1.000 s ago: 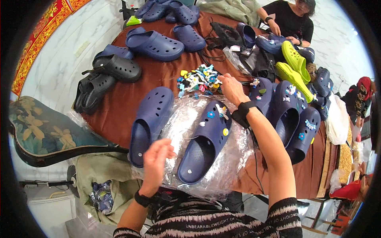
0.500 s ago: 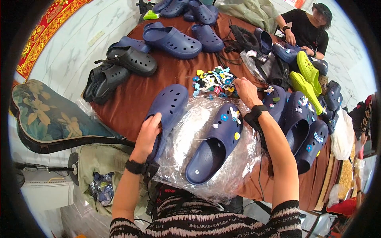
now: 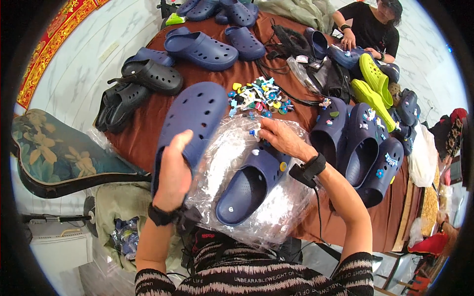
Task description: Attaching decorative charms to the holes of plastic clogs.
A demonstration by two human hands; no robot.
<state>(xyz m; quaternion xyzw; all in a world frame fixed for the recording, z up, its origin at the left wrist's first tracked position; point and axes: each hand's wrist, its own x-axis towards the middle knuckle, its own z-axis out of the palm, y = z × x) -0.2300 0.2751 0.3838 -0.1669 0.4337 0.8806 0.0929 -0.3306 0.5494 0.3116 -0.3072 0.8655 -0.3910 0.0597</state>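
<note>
Brown-clothed table [image 3: 148, 129] crowded with clogs. Left hand [image 3: 174, 170] grips a plain navy foam clog [image 3: 195, 116], lifted clear. Beside it, right hand [image 3: 281, 139] pinches a small white charm [image 3: 255, 132] over a second navy clog [image 3: 254, 180] resting on clear plastic wrap [image 3: 276, 217]; colourful charm pile [image 3: 259, 94] just beyond.

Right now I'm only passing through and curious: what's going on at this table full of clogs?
A person is fitting small charms to navy clogs. Their left hand grips one navy clog lifted off the table, while the right hand pinches a small charm above a second navy clog lying on clear plastic wrap. A pile of colourful charms sits just beyond. Decorated clogs lie to the right, and another person works at the far end.
</note>
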